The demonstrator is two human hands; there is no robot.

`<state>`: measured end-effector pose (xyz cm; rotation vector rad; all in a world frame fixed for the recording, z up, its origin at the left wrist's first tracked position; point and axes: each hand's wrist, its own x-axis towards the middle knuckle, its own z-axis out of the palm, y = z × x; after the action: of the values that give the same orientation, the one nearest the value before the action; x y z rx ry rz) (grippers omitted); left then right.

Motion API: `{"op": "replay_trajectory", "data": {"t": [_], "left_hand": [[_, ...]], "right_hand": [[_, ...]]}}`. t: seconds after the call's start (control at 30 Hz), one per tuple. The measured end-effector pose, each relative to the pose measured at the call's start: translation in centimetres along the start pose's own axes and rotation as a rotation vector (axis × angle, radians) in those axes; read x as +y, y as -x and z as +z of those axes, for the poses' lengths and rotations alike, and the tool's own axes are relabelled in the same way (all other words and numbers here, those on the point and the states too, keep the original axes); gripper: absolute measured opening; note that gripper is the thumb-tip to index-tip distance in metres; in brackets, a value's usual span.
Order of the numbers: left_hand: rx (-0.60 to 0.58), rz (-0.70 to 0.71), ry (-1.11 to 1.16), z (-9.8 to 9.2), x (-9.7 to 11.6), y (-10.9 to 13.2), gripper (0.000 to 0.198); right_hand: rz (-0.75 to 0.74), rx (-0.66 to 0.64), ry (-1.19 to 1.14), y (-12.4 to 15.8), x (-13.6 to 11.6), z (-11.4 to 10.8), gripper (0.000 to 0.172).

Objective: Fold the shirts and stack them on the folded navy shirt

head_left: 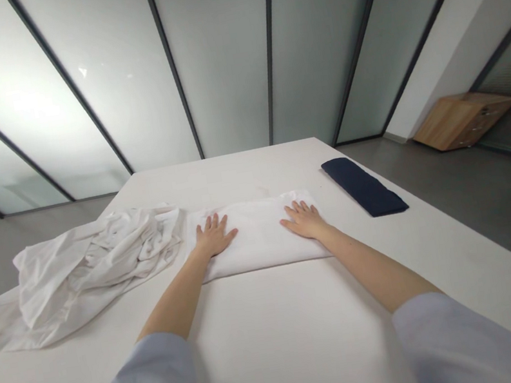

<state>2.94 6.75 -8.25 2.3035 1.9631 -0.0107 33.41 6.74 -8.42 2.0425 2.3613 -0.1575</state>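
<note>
Matt white cloth, soft and smooth across its folded panel (261,243), meets a white worktop (299,334) whose even, low-sheen finish I read as laminate (though I cannot be certain from my remote seat). I see a crumpled heap (86,265) of thin white fabric, rough with creases, a dense, matt navy textile bundle (363,188), and pale woven-looking sleeves (152,375). Frosted glass panels (222,53) catch a milky glare above a cabinet (461,118) of smooth, grained wood or wood veneer.

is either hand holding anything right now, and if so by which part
Nothing is held: the left hand and right hand rest open, fingers spread, on the flat white cloth.
</note>
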Motion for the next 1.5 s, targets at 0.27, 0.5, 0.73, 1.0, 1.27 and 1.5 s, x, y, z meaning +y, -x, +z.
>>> {"op": "replay_trajectory", "data": {"t": [0.27, 0.5, 0.73, 1.0, 1.27, 1.5], "left_hand": [[0.021, 0.020, -0.013, -0.2, 0.0, 0.4, 0.078], [0.183, 0.157, -0.074, -2.0, 2.9, 2.0, 0.049], [0.000, 0.017, 0.005, -1.0, 8.1, 2.2, 0.072], [0.030, 0.025, 0.012, 0.0, 7.7, -1.7, 0.069], [0.073, 0.066, -0.009, 0.7, 3.8, -0.4, 0.067], [0.088, -0.138, -0.054, 0.1, -2.0, 1.2, 0.068]], "right_hand": [[0.003, -0.027, 0.003, -0.2, 0.1, 0.3, 0.080], [-0.036, -0.021, -0.012, -1.3, 0.9, 0.4, 0.082], [-0.013, 0.025, -0.006, -2.7, -0.1, -1.4, 0.063], [-0.169, 0.178, -0.123, -2.0, -8.2, -0.6, 0.044], [-0.091, 0.039, -0.095, 0.2, -6.4, 1.0, 0.069], [0.110, 0.016, -0.043, 1.7, 0.2, 0.2, 0.072]]}}
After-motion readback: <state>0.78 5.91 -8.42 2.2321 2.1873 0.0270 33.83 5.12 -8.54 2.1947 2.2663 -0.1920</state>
